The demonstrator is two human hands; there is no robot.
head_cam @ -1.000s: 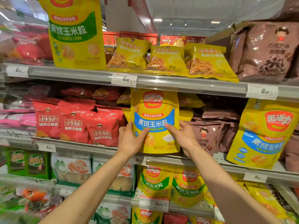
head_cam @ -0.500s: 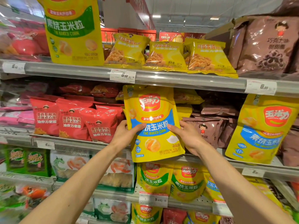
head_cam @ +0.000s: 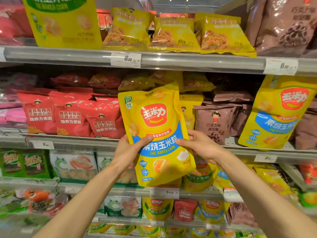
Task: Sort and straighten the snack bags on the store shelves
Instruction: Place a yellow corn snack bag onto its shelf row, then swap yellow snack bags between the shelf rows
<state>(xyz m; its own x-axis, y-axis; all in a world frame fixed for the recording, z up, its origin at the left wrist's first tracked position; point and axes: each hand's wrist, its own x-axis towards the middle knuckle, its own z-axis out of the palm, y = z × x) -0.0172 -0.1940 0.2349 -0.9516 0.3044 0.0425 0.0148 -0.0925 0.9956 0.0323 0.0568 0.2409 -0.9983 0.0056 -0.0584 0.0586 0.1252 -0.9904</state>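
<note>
A yellow baked corn bag with a blue band point(head_cam: 157, 134) hangs in front of the middle shelf point(head_cam: 72, 140), tilted slightly left at its top, clear of the shelf. My left hand point(head_cam: 130, 152) grips its left edge, thumb across the front. My right hand point(head_cam: 197, 145) grips its right edge, thumb on the blue band. A matching yellow and blue bag point(head_cam: 277, 114) stands at the right of the same shelf. Red snack bags point(head_cam: 72, 115) stand to the left and brown chocolate ring bags point(head_cam: 214, 122) to the right of the held bag.
The top shelf point(head_cam: 188, 61) carries a large yellow and green corn bag point(head_cam: 63, 23), three small yellow bags point(head_cam: 173, 35) and a brown bag point(head_cam: 288, 26). Lower shelves hold green, shrimp-printed and yellow bags point(head_cam: 199, 179). Price tags point(head_cam: 126, 59) line the shelf rails.
Both hands have drawn the yellow and blue bag off the middle shelf, toward me and downward. The camera has moved closer to the shelves.
</note>
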